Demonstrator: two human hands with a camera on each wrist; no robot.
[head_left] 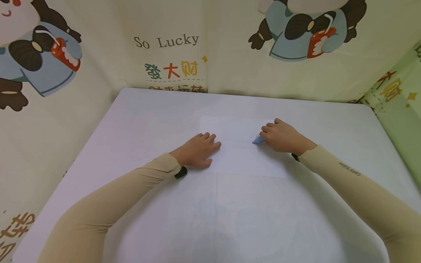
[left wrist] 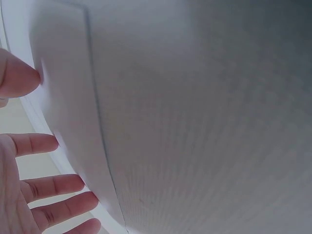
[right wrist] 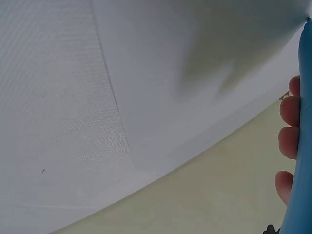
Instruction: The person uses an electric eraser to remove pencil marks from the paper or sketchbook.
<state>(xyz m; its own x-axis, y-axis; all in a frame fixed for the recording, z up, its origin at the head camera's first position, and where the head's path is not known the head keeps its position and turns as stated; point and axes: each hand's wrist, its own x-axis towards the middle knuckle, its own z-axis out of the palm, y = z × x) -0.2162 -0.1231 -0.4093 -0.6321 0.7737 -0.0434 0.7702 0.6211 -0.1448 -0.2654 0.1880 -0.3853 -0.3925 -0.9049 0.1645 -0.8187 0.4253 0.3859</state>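
Observation:
A white sheet of paper [head_left: 241, 146] lies flat in the middle of the white table [head_left: 148, 117]. My left hand [head_left: 198, 149] rests on the paper's left edge with its fingers straight; the left wrist view shows those fingers [left wrist: 53, 185] spread beside the paper [left wrist: 63, 97]. My right hand [head_left: 279, 137] is on the paper's right part and grips a light blue pen-like stick [head_left: 258, 140], whose tip touches the sheet. In the right wrist view the blue stick [right wrist: 302, 146] runs down the right border with my fingertips [right wrist: 288, 141] curled round it.
Cream cloth walls printed with cartoon pandas [head_left: 306, 29] and the words "So Lucky" [head_left: 166, 41] surround the table at the back and left. A green cloth panel [head_left: 401, 113] stands at the right. The table's near half [head_left: 230, 219] is bare white surface.

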